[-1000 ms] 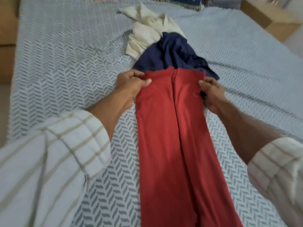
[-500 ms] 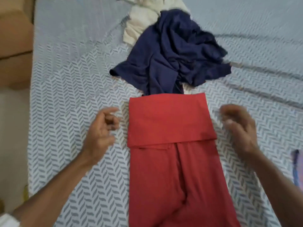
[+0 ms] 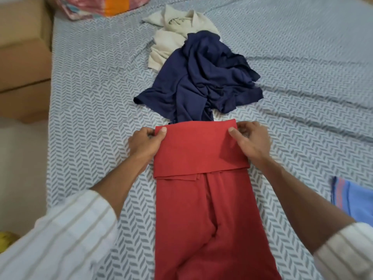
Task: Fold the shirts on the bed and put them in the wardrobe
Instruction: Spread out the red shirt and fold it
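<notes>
A red shirt (image 3: 203, 209) lies lengthwise on the bed (image 3: 96, 102), folded into a long strip with its far end turned back over itself. My left hand (image 3: 146, 143) pinches the far left corner of that folded end, thumb on top. My right hand (image 3: 251, 141) pinches the far right corner the same way. Just beyond the red shirt lies a crumpled navy shirt (image 3: 201, 77), and behind it a crumpled cream shirt (image 3: 173, 35).
A blue cloth with a red stripe (image 3: 351, 199) lies at the right edge of the bed. A pink and orange bundle (image 3: 105, 6) sits at the far end. Brown cardboard boxes (image 3: 22, 57) stand left of the bed.
The far end of the red shirt was folded back toward me and released. Both hands have now returned and pinch the corners of the new fold.
</notes>
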Available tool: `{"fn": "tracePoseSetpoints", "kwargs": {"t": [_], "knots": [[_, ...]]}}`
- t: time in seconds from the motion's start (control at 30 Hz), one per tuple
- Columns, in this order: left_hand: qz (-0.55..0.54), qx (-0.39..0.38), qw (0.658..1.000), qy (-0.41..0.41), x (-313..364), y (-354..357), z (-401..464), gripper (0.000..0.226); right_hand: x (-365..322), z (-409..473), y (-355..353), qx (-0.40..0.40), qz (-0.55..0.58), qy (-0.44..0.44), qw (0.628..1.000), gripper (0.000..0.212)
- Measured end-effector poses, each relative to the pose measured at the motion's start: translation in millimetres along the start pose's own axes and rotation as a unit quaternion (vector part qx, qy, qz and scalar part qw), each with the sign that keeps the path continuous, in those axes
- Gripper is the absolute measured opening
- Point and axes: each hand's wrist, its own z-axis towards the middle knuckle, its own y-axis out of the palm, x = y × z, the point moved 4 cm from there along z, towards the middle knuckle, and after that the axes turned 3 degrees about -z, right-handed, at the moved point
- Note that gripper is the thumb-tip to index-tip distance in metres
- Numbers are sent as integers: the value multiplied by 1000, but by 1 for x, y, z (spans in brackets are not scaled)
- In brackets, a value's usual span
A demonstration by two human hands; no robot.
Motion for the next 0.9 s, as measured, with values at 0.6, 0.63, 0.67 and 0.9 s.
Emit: {"fn": "tracePoseSetpoints", "kwargs": {"t": [0.6,0.63,0.67,0.9], "knots": [[-44,28,997,60,2,21,8,20,1,9,23,36,-44,26,998,18],[-73,6,996,48,9,12,7,20,-7,8,17,16,-44,44,998,20],[-112,-28,993,30,10,9,10,22,-8,11,16,-12,-18,69,997,21],[-135,-136,980,62,59,-68,-76,35,-69,-41,-78,-76,197,41,976,27]]}}
